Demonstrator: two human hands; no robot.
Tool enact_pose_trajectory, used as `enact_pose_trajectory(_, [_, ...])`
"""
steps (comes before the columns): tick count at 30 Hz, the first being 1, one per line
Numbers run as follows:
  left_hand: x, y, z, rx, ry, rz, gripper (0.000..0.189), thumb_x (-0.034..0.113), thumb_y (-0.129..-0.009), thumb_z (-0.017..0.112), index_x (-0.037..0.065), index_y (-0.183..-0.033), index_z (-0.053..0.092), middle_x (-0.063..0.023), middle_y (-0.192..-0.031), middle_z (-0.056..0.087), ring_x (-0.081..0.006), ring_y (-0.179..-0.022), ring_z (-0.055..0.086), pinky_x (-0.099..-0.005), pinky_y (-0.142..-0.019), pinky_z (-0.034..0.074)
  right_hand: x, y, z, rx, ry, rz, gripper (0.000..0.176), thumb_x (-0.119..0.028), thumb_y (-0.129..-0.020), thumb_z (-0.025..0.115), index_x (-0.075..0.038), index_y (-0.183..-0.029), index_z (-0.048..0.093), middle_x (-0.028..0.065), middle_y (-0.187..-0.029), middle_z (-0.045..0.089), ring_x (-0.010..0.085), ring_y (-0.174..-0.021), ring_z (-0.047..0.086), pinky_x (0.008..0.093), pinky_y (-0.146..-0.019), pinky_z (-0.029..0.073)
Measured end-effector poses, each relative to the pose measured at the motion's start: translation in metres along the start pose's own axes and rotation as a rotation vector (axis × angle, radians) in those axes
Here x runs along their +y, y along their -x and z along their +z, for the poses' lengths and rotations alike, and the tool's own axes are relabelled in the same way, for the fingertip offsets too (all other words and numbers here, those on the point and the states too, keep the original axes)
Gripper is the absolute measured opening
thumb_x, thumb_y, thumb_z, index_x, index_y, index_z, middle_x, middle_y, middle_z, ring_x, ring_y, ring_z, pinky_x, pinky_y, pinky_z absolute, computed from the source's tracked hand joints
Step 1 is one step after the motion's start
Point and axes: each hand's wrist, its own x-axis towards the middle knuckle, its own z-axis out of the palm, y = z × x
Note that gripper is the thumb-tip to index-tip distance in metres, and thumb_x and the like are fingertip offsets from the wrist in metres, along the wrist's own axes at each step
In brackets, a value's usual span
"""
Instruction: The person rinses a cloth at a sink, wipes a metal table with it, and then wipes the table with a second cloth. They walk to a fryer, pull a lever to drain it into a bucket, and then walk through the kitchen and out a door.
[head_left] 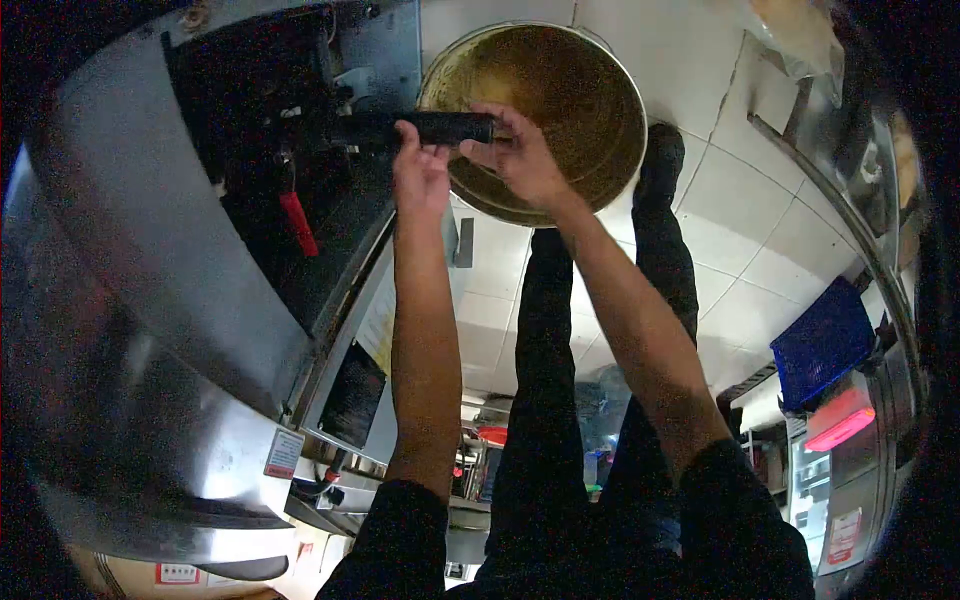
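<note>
A black cylindrical pipe (445,128) sticks out sideways from the dark opening of a metal appliance (270,130). My left hand (422,172) is wrapped under and around the pipe, with the thumb on its near side. At the pipe's outer end my right hand (518,155) has its fingers curled around the tip. Beneath both hands a large round metal pot (570,110) stands on the floor, its inside coated in yellow-brown residue.
A red handle (298,224) hangs inside the appliance. My legs and dark shoe (660,155) are beside the pot on white floor tiles (740,210). To the right are a curved metal rail (850,210) and a blue basket (825,340).
</note>
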Motion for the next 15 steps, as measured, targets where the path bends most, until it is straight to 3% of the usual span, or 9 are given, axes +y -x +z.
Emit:
enact_pose_trajectory(1, [-0.002,0.005,0.007,0.032,-0.074,0.038,0.034,0.035,-0.087,0.062,0.008,-0.107,0.056,-0.0031,-0.101,0.060,-0.0175,-0.096,0.056,-0.0325,-0.086,0.040,0.004,0.004,0.006,0.059,-0.038,-0.017,0.052,-0.010,-0.081,0.071,-0.004,-0.127,0.047,0.0096,-0.115,0.055,0.0165,-0.098,0.057,0.0283,-0.087,0.047])
enact_pose_trajectory(5, [0.006,0.004,-0.003,0.033,-0.035,-0.006,0.031,0.031,-0.087,0.062,0.009,-0.108,0.059,-0.0057,-0.106,0.062,-0.0193,-0.093,0.059,-0.0352,-0.086,0.045,0.014,0.012,0.009,0.089,-0.059,-0.097,0.050,-0.010,-0.084,0.066,-0.004,-0.129,0.045,0.0134,-0.117,0.056,0.0176,-0.102,0.057,0.0298,-0.088,0.048])
enact_pose_trajectory(7, [0.003,0.005,0.006,0.096,-0.036,0.047,0.028,0.031,-0.086,0.063,0.010,-0.104,0.060,-0.0011,-0.086,0.064,-0.0141,-0.071,0.058,-0.0312,-0.075,0.046,0.023,0.005,0.004,0.077,-0.065,-0.116,0.051,-0.010,-0.084,0.066,-0.004,-0.129,0.045,0.0153,-0.116,0.057,0.0191,-0.100,0.059,0.0309,-0.085,0.050])
enact_pose_trajectory(8, [0.002,0.005,0.010,0.093,-0.039,0.048,0.028,0.031,-0.086,0.063,0.010,-0.104,0.060,-0.0011,-0.086,0.064,-0.0141,-0.071,0.058,-0.0312,-0.075,0.046,0.031,0.001,0.001,0.086,0.059,-0.186,0.050,-0.010,-0.085,0.064,-0.003,-0.130,0.044,0.0136,-0.119,0.055,0.0180,-0.105,0.055,0.0307,-0.091,0.046])
enact_pose_trajectory(10, [-0.001,0.005,0.014,0.205,-0.057,0.089,0.027,0.033,-0.085,0.065,0.011,-0.100,0.061,0.0030,-0.070,0.057,-0.0107,-0.054,0.049,-0.0274,-0.062,0.044,0.035,0.003,-0.003,0.102,0.182,-0.250,0.048,-0.009,-0.087,0.062,-0.003,-0.131,0.044,0.0118,-0.121,0.053,0.0169,-0.111,0.051,0.0304,-0.096,0.043])
enact_pose_trajectory(13, [-0.005,0.000,0.012,0.201,-0.067,0.129,0.025,0.036,-0.084,0.066,0.014,-0.096,0.061,0.0047,-0.063,0.050,-0.0104,-0.050,0.041,-0.0272,-0.058,0.042,0.020,0.004,-0.005,0.102,0.098,-0.217,0.049,-0.014,-0.084,0.066,-0.004,-0.128,0.048,0.0154,-0.115,0.060,0.0222,-0.101,0.060,0.0335,-0.089,0.046])
enact_pose_trajectory(15, [-0.006,-0.003,0.015,0.270,-0.068,0.101,0.026,0.036,-0.083,0.067,0.014,-0.095,0.061,0.0044,-0.064,0.050,-0.0105,-0.051,0.042,-0.0285,-0.061,0.042,0.025,-0.002,-0.008,0.124,0.291,-0.297,0.045,-0.019,-0.086,0.064,-0.001,-0.125,0.050,0.0155,-0.110,0.062,0.0205,-0.099,0.060,0.0336,-0.089,0.046])
